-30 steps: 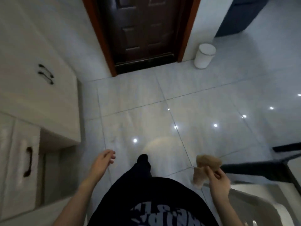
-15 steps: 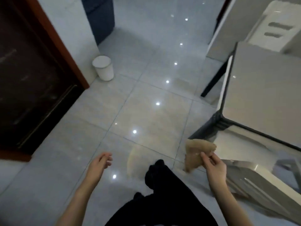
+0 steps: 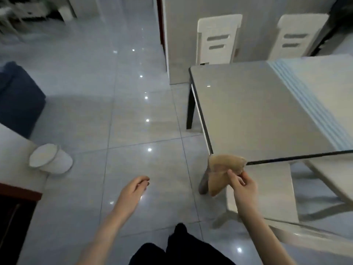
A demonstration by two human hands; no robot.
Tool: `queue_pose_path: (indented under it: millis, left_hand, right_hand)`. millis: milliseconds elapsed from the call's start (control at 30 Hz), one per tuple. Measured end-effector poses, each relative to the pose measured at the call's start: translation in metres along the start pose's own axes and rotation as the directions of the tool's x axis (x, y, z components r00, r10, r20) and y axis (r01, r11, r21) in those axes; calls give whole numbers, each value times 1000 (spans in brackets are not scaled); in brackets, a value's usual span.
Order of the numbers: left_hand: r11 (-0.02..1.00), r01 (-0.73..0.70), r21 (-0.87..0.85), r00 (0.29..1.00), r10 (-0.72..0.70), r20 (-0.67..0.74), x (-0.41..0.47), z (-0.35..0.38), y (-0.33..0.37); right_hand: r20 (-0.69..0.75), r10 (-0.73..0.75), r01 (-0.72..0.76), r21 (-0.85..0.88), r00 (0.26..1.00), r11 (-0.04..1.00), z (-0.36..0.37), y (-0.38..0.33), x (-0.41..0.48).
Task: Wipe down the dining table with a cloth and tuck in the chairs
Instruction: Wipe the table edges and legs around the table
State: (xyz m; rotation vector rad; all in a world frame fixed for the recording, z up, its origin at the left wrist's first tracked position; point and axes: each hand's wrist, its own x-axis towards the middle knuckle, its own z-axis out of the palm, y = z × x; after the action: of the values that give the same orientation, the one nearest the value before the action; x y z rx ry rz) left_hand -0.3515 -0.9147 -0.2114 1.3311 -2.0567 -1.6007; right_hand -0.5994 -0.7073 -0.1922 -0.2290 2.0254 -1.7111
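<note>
Nearest the camera, both bare forearms reach forward over the glossy tiled floor (image 3: 133,115), above dark trousers (image 3: 183,249). The left hand (image 3: 133,190) hangs free, palm turned inward, fingers loosely curled and slightly parted, its grip holding nothing. The right hand (image 3: 243,185) is raised a little further out, wrist bent, thumb and fingertips pinched on a crumpled tan cloth (image 3: 223,169); the cloth droops below the grip and sits in the air at the near corner of the table (image 3: 257,111), whether touching the edge cannot be told. Just under that corner a white chair (image 3: 271,190) stands with its seat partly beneath the tabletop. Left of the hands a small white bin (image 3: 50,159) stands on the floor. Beyond the table's far edge, two more white chairs (image 3: 217,39) stand against the wall.
</note>
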Motion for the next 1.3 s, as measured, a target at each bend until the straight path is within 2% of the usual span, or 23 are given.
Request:
queue_pose_path:
  millis: [133, 300, 400, 500, 600, 667, 767, 900, 1000, 1067, 1167, 1300]
  left_hand:
    - [957, -173, 232, 975, 135, 174, 71, 24, 43]
    - [869, -320, 378, 910, 172, 377, 161, 65, 92]
    - [786, -431, 443, 849, 187, 494, 217, 97, 118]
    - [709, -553, 438, 768, 229, 598, 278, 138, 135]
    - [622, -651, 435, 693, 254, 675, 340, 181, 145]
    - [520, -721, 458, 647, 268, 714, 378, 204, 152]
    - [349, -812, 467, 567, 284, 773, 434, 230, 157]
    - [163, -885, 436, 465, 309, 829, 496, 256, 162]
    - [101, -924, 370, 382, 314, 869, 534, 280, 168]
    - [78, -945, 317, 325, 308, 894, 554, 298, 168]
    - [112, -964, 240, 265, 338, 903, 568, 314, 168]
    - [143, -967, 213, 253, 392, 885, 573, 317, 165]
  right_hand:
    - [-151, -44, 42, -17, 987, 999, -13, -17, 30]
    - [-365, -103, 36, -186, 925, 982, -26, -15, 73]
    - [-409, -240, 87, -359, 880, 929, -23, -7, 114]
    - [-297, -305, 110, -528, 905, 842, -2, 13, 169]
    - [-83, -232, 90, -757, 969, 647, 24, 58, 226]
    - [23, -170, 110, -844, 985, 524, 36, 83, 252]
    - [79, -194, 149, -912, 978, 382, 47, 99, 275]
    - [202, -277, 306, -857, 940, 415, 41, 109, 287]
    - [409, -322, 511, -775, 854, 373, 36, 111, 292]
    - [453, -330, 556, -739, 828, 382, 32, 112, 301]
    - [388, -329, 500, -762, 861, 412, 20, 111, 320]
    - [226, -365, 384, -805, 903, 452, -5, 113, 355]
